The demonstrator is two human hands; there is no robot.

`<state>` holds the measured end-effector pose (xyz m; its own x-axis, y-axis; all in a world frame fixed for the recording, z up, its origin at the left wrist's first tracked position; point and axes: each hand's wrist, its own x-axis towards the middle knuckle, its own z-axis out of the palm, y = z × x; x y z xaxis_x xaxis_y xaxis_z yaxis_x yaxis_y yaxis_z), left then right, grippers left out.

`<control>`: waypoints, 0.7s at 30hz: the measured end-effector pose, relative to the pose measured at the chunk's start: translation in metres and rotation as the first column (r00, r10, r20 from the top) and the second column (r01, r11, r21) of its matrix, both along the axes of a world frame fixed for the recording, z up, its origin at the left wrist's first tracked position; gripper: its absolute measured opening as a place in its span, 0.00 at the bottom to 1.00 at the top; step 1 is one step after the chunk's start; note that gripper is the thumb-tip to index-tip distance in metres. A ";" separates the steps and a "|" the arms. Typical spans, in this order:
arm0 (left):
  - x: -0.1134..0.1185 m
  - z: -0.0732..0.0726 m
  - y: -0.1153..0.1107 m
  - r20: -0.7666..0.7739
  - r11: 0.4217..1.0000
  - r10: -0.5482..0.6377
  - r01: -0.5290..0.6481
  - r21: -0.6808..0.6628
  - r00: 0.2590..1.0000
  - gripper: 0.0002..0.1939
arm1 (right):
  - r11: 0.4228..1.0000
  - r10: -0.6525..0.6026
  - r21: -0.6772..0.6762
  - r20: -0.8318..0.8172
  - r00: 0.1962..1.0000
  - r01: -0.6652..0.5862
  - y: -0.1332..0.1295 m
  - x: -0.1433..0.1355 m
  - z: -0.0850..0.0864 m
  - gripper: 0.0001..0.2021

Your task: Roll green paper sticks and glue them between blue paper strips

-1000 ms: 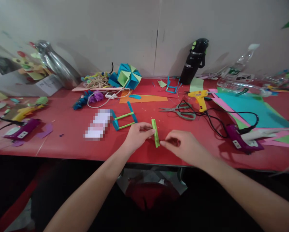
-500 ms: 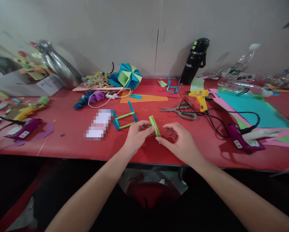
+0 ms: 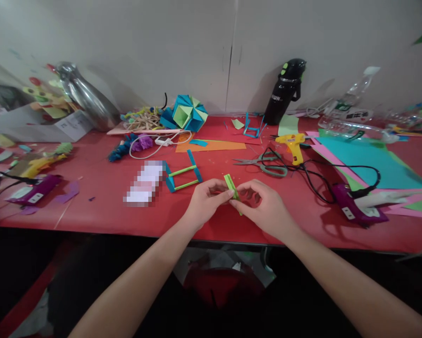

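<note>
A narrow folded strip of light green paper [image 3: 231, 184] is held above the red table [image 3: 108, 216] near its front edge. My left hand [image 3: 211, 199] pinches the strip from the left between thumb and fingers. From the right, my right hand [image 3: 262, 202] grips its lower part, with the thumb on the paper and the fingers curled. The two thumb tips are close together on the strip. Left of my left hand lies a small frame of blue and green strips [image 3: 183, 172].
Scissors [image 3: 272, 169] and a yellow glue gun [image 3: 293, 148] lie beyond my right hand. Purple power strips [image 3: 355, 209] stand at both sides. A blurred white item [image 3: 144, 183] is at left. Behind are a black bottle [image 3: 283, 94], a steel flask [image 3: 89, 96] and a paper ball [image 3: 189, 113].
The green strip and my left hand have shifted slightly right. My right hand's fingers have closed in on the strip, and both hands are nearer each other.
</note>
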<state>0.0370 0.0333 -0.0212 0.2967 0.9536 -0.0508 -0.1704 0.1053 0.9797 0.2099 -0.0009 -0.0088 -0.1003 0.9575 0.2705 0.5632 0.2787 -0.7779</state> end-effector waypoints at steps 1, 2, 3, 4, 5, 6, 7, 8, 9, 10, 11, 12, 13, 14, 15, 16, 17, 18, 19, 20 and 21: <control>0.000 0.000 -0.001 -0.008 1.000 -0.005 0.005 0.006 1.000 0.13 | 1.000 0.001 0.005 0.005 1.000 -0.001 -0.001 -0.001 0.000 0.08; 0.000 0.001 -0.002 -0.016 1.000 -0.011 0.011 0.010 1.000 0.13 | 1.000 0.002 0.007 0.007 1.000 -0.002 -0.002 -0.001 0.000 0.07; 0.000 0.001 -0.003 -0.022 1.000 -0.015 0.015 0.009 1.000 0.13 | 1.000 0.000 0.010 0.006 1.000 0.000 -0.004 -0.002 0.000 0.06; 0.000 0.002 -0.004 -0.025 1.000 -0.016 0.017 0.003 1.000 0.13 | 1.000 0.001 0.013 0.007 1.000 -0.001 -0.005 -0.003 0.000 0.05; 0.000 0.003 -0.005 -0.026 1.000 -0.016 0.015 -0.010 1.000 0.13 | 1.000 0.000 0.017 0.008 1.000 -0.001 -0.005 -0.003 0.000 0.05; 0.000 0.003 -0.006 -0.025 1.000 -0.014 0.014 -0.026 1.000 0.13 | 1.000 -0.002 0.021 0.013 1.000 0.001 -0.006 -0.003 0.000 0.04; 0.000 0.004 -0.006 -0.025 0.999 -0.015 0.014 -0.040 1.000 0.13 | 1.000 -0.003 0.025 0.022 1.000 0.002 -0.006 -0.003 0.000 0.03; 0.000 0.004 -0.007 -0.025 0.999 -0.017 0.016 -0.050 1.000 0.13 | 1.000 -0.003 0.027 0.034 0.999 0.002 -0.006 -0.003 0.000 0.03; 0.000 0.004 -0.007 -0.024 0.998 -0.021 0.019 -0.054 0.999 0.12 | 1.000 -0.002 0.028 0.046 0.999 0.000 -0.006 -0.003 0.000 0.03; 0.001 0.004 -0.007 -0.024 0.998 -0.026 0.024 -0.055 0.999 0.12 | 1.000 0.000 0.029 0.056 0.998 -0.002 -0.006 -0.002 0.001 0.03; 0.001 0.004 -0.007 -0.023 0.998 -0.031 0.030 -0.054 0.999 0.12 | 1.000 0.001 0.030 0.062 0.998 -0.003 -0.006 -0.001 0.001 0.03; 0.002 0.004 -0.007 -0.023 0.998 -0.037 0.036 -0.053 0.999 0.13 | 1.000 0.005 0.029 0.065 0.998 -0.007 -0.005 0.000 0.002 0.03; 0.002 0.004 -0.007 -0.022 0.998 -0.042 0.041 -0.053 0.999 0.13 | 0.999 0.010 0.029 0.067 0.998 -0.012 -0.005 0.001 0.002 0.03; 0.002 0.004 -0.007 -0.022 0.998 -0.045 0.044 -0.055 0.999 0.13 | 0.999 0.011 0.031 0.070 0.997 -0.014 -0.005 0.003 0.001 0.04; 0.001 0.004 -0.007 -0.020 0.997 -0.046 0.044 -0.059 0.999 0.13 | 0.999 0.008 0.039 0.074 0.997 -0.010 -0.004 0.004 0.001 0.05; 0.001 0.004 -0.007 -0.016 0.997 -0.043 0.042 -0.065 0.999 0.13 | 0.999 -0.004 0.053 0.081 0.997 -0.001 -0.004 0.006 0.000 0.07; 0.001 0.004 -0.007 -0.011 0.997 -0.034 0.034 -0.073 0.999 0.13 | 0.997 -0.023 0.073 0.090 0.996 0.016 -0.004 0.008 0.000 0.09; 0.001 0.003 -0.008 -0.004 0.996 -0.023 0.023 -0.081 1.000 0.13 | 0.995 -0.044 0.097 0.103 0.994 0.034 -0.005 0.009 -0.001 0.10; 0.001 0.003 -0.008 0.007 0.996 -0.012 0.012 -0.089 1.000 0.13 | 0.991 -0.062 0.128 0.126 0.990 0.046 -0.005 0.010 -0.002 0.11; 0.001 0.002 -0.008 0.018 0.995 -0.001 0.002 -0.098 1.000 0.13 | 0.986 -0.071 0.163 0.159 0.985 0.045 -0.006 0.010 -0.002 0.10; 0.001 0.002 -0.009 0.031 0.994 0.013 -0.009 -0.109 0.999 0.13 | 0.980 -0.073 0.198 0.203 0.976 0.032 -0.008 0.010 -0.003 0.08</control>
